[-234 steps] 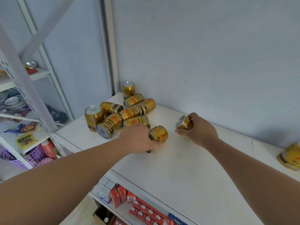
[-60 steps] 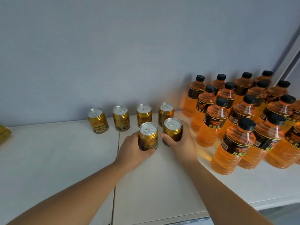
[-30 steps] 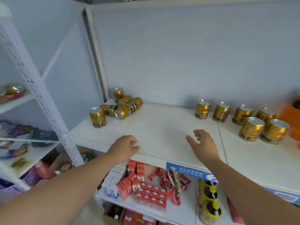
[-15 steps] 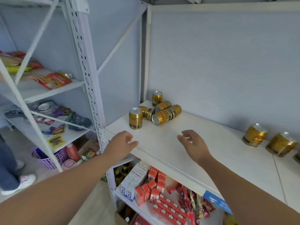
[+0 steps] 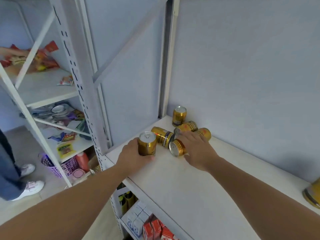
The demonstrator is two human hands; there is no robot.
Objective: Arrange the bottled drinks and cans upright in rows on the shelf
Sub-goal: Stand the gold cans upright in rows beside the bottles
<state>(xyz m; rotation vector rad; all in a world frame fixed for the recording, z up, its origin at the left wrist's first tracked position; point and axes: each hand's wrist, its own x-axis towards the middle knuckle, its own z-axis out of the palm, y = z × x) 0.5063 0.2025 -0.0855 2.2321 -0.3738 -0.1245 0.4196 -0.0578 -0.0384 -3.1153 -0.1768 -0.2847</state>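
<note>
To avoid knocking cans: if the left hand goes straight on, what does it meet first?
Probably the lying gold can just beyond the upright gold can the left hand grips; depth unclear.

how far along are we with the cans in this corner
Done: one gold metal can stands upright in the back corner. In hand: the left hand grips a front upright gold can; the right hand holds a lying gold can. Left: three tipped gold cans on the white shelf need standing and lining up.

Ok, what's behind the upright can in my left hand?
A gold can lying on its side, partly hidden by the held can; farther back, a standing can in the corner.
</note>
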